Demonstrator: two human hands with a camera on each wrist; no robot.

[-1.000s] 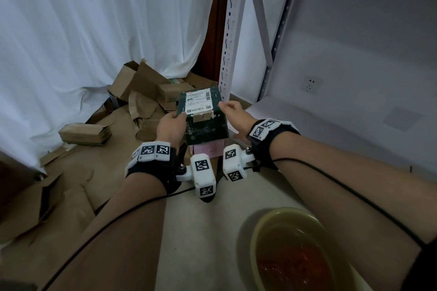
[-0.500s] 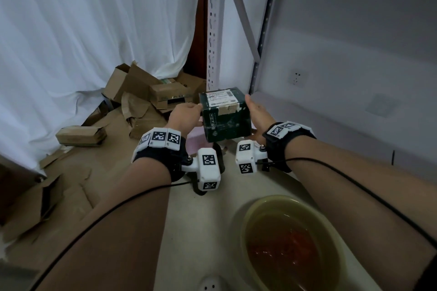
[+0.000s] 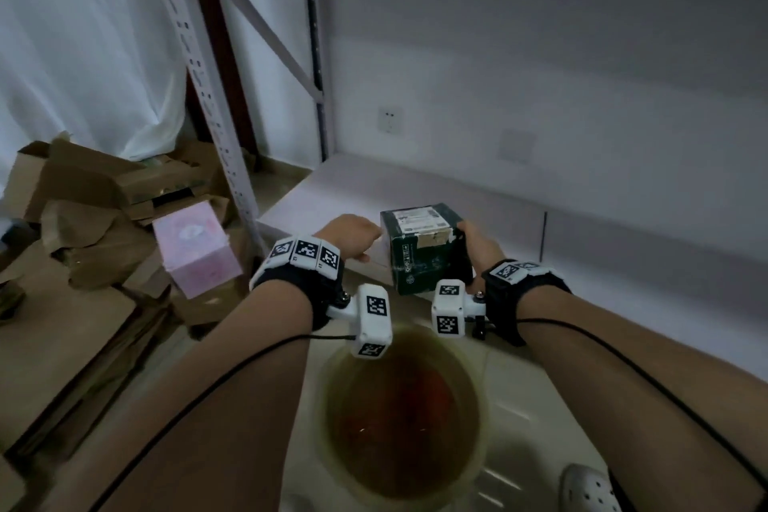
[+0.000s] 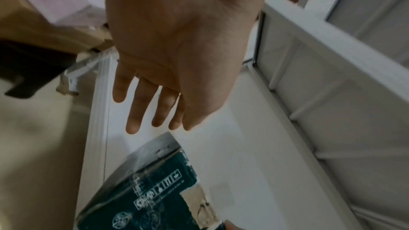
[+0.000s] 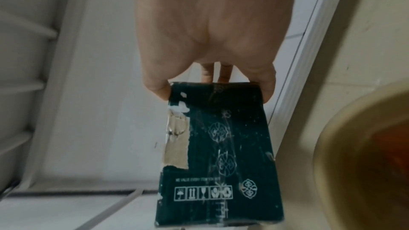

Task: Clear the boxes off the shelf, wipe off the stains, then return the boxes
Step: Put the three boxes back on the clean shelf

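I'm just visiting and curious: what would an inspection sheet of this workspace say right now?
Surface: white shelf board, bare where visible; no stains seen.
Job's things: dark green box stands at the shelf's front edge; pink box sits on the cardboard pile, off the shelf.
Clutter: flattened brown cardboard heaped on the floor at left; yellowish basin holding reddish liquid, below the arms.
Hands: right hand grips the green box's far side; left hand open, fingers straight, apart from the box.
Cables: black wires run along both forearms.
Surroundings: white curtain, perforated rack upright, wall socket.
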